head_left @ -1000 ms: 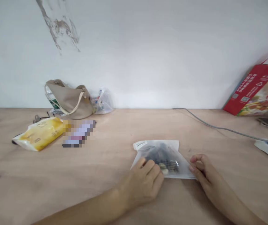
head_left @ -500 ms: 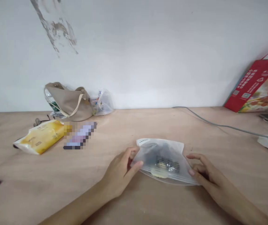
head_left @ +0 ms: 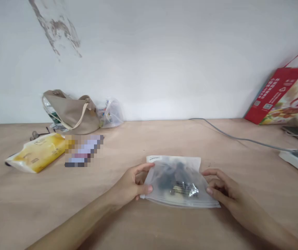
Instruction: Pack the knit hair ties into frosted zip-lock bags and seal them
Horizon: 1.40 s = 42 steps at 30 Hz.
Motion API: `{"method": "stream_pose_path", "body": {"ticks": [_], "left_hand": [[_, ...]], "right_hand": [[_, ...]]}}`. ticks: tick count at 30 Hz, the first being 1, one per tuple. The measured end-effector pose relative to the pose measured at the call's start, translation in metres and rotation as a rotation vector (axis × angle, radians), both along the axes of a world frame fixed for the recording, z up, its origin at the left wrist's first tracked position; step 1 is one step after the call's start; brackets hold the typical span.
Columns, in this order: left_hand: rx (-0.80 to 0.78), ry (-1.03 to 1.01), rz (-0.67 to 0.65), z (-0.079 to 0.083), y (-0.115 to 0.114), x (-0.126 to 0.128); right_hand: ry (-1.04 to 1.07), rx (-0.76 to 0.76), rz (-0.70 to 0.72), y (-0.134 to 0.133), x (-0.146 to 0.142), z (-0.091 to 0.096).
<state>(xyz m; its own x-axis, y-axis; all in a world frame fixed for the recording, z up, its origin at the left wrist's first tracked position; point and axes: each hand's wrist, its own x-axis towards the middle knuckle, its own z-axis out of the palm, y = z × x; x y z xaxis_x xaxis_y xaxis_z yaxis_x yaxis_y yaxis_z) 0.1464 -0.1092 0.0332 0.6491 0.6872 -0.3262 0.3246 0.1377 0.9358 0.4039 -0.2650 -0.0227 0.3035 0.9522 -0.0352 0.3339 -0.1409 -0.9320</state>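
My half-curled left hand [head_left: 129, 185] and right hand [head_left: 223, 185] bracket the zip bag [head_left: 177, 182] at its sides (touching, but I can't tell if gripping).

The left hand [head_left: 129, 187] and right hand [head_left: 223, 187] hover low and apart, palms down, fingers curved and thumbs turned toward each other, while the bare left forearm [head_left: 70, 222] and right forearm [head_left: 271, 225] angle inward from the lower corners
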Motion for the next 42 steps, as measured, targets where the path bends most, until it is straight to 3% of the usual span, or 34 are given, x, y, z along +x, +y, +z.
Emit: {"method": "stream_pose_path", "body": {"ticks": [9, 14, 17, 21, 27, 31, 35, 42], "left_hand": [[-0.127, -0.137, -0.297, -0.009, 0.011, -0.015], [-0.03, -0.069, -0.353, -0.006, 0.012, -0.016], [0.147, -0.002, -0.309, -0.004, 0.006, -0.016], [0.427, 0.004, -0.209, -0.005, -0.004, -0.015], [0.959, -0.15, -0.17, -0.016, -0.011, -0.012], [1.182, -0.29, -0.179, -0.018, -0.009, -0.01], [1.253, -0.322, -0.131, -0.015, -0.002, -0.011], [1.141, -0.284, 0.082, -0.019, 0.012, -0.013]], "right_hand": [[0.136, -0.017, 0.054, -0.004, 0.008, 0.002], [0.145, -0.023, 0.048, -0.004, 0.0, 0.011], [0.127, -0.018, 0.041, 0.0, 0.001, 0.009], [0.141, 0.144, -0.121, 0.005, -0.004, 0.002], [0.212, 0.317, -0.211, 0.006, -0.023, 0.01], [0.161, 0.355, -0.292, 0.008, -0.025, 0.016], [0.12, 0.369, -0.364, 0.012, -0.024, 0.022], [0.201, 0.449, -0.432, 0.023, -0.024, 0.028]]}}
